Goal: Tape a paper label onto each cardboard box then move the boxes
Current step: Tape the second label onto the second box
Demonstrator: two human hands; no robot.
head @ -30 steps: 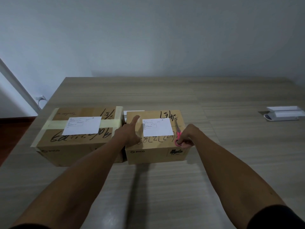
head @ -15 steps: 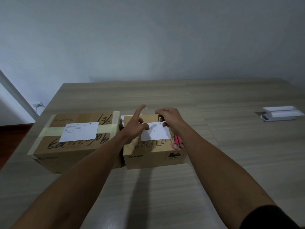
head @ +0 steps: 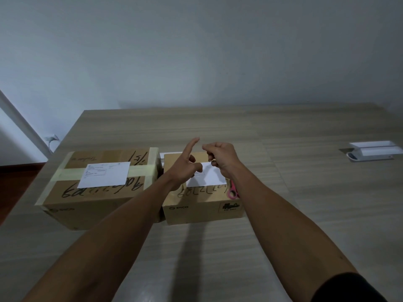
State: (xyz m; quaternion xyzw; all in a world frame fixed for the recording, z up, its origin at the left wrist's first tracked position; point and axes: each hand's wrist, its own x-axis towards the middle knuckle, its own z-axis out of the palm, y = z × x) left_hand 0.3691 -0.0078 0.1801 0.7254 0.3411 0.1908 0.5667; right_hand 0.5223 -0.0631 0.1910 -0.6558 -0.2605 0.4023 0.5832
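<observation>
Two brown cardboard boxes side by side, touching or nearly so, on a pale wood-grain tabletop [head: 283,214]. Larger left-hand brown cardboard box [head: 98,190], bound with pale yellowish tape, carrying a white rectangular paper label [head: 104,174] flat on its top among black handwritten marks. Smaller right-hand brown cardboard box [head: 202,205], printed "PICO" on its near face, bearing a second white paper label [head: 209,177] on its top, partly hidden by both hands. Pink-handled scissors [head: 233,191] lying on the same top, just right of that label, near the box's right edge. Left hand [head: 185,168] raised over the smaller box, index finger extended straight up and away, thumb stretched toward the right, remaining fingers curled in (whether anything is held between them cannot be told). Right hand [head: 220,158] close beside it over the label's far right corner, fingers curled inward with tips drawn together as in a pinch; object of the pinch too small to make out. White rectangular tray-like item [head: 373,150] well apart at the far right of the tabletop. Plain grey-white wall [head: 196,51] behind.
</observation>
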